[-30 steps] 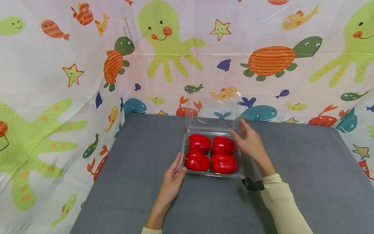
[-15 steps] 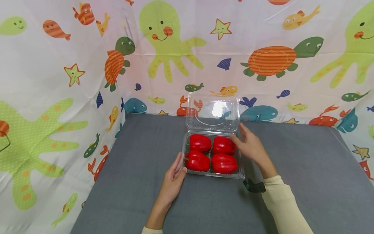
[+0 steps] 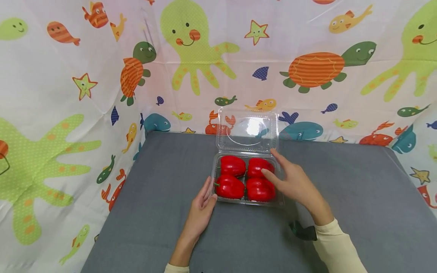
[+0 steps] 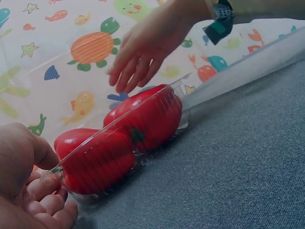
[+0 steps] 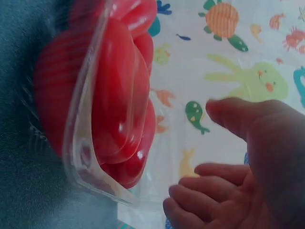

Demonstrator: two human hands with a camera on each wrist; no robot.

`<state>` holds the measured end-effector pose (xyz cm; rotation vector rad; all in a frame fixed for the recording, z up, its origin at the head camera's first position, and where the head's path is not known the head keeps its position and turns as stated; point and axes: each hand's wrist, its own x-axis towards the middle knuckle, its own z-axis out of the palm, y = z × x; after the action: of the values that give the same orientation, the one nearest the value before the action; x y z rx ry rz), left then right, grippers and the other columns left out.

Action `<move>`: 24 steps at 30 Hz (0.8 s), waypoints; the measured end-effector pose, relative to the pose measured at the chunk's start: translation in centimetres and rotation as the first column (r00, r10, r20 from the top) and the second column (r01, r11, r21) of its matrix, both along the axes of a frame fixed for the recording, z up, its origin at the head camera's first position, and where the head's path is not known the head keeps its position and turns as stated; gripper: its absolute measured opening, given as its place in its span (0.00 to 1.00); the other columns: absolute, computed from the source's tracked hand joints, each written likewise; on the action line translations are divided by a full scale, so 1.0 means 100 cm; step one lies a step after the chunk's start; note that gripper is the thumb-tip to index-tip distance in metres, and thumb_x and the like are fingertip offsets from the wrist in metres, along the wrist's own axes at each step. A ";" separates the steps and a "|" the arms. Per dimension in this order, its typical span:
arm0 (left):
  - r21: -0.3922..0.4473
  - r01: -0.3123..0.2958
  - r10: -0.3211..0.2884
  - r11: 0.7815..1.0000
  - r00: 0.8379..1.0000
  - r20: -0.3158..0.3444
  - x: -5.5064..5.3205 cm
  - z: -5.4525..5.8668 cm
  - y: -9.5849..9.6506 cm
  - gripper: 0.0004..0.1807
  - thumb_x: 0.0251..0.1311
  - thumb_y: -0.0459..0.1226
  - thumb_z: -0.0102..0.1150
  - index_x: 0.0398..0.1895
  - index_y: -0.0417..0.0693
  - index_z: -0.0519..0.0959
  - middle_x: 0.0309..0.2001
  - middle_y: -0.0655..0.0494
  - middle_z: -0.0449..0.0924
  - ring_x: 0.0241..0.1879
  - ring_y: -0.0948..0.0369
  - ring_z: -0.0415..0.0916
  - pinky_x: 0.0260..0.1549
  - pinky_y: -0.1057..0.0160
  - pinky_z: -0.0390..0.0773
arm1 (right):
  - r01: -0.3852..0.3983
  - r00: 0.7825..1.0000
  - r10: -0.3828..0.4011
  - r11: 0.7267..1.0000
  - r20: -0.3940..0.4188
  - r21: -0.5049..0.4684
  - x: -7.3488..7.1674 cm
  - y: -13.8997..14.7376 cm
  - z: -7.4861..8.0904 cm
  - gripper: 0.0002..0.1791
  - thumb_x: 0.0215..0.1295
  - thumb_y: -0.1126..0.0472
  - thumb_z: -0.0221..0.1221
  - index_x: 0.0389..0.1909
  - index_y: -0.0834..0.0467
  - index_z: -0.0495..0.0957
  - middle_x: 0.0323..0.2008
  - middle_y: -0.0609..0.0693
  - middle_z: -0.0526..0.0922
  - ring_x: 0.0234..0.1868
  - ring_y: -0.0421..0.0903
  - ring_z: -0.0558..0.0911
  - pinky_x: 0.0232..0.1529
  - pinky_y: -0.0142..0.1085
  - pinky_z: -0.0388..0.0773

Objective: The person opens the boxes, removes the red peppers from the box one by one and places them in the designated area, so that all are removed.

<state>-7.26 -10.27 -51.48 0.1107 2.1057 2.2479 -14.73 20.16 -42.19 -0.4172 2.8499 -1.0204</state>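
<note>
Several red bell peppers (image 3: 230,186) lie in the base of a clear plastic clamshell container (image 3: 246,202) on the grey cloth. Its lid (image 3: 248,131) stands raised at the back. My left hand (image 3: 200,212) holds the container's left side; in the left wrist view the thumb (image 4: 45,155) is at the rim and the curled fingers are outside it, close to a green stem. My right hand (image 3: 298,185) hovers over the container's right side, apart from the peppers in the right wrist view, its fingers loosely extended and holding nothing.
Grey cloth (image 3: 146,220) covers the table. A white curtain (image 3: 211,49) printed with sea animals hangs behind and at the sides, and the raised lid stands in front of it. A dark strap (image 3: 303,231) is on the right wrist.
My right hand has left the lid's right edge and moved forward and down, over the right-hand peppers. The lid stands tilted back without it. My left hand stays put.
</note>
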 end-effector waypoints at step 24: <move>-0.009 0.001 -0.001 1.000 1.000 -0.009 -0.001 -0.001 0.000 0.35 0.81 0.35 0.53 0.86 0.52 0.54 0.83 0.58 0.56 0.81 0.63 0.54 0.71 0.68 0.64 | -0.132 0.983 0.158 0.963 -0.098 0.234 0.042 -0.009 -0.012 0.50 0.61 0.38 0.74 0.79 0.54 0.68 0.69 0.58 0.79 0.59 0.61 0.86 0.54 0.55 0.86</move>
<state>-7.33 -10.27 -51.54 0.1211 2.1194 2.2410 -10.53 19.21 -43.41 -0.6715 2.9386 -0.6562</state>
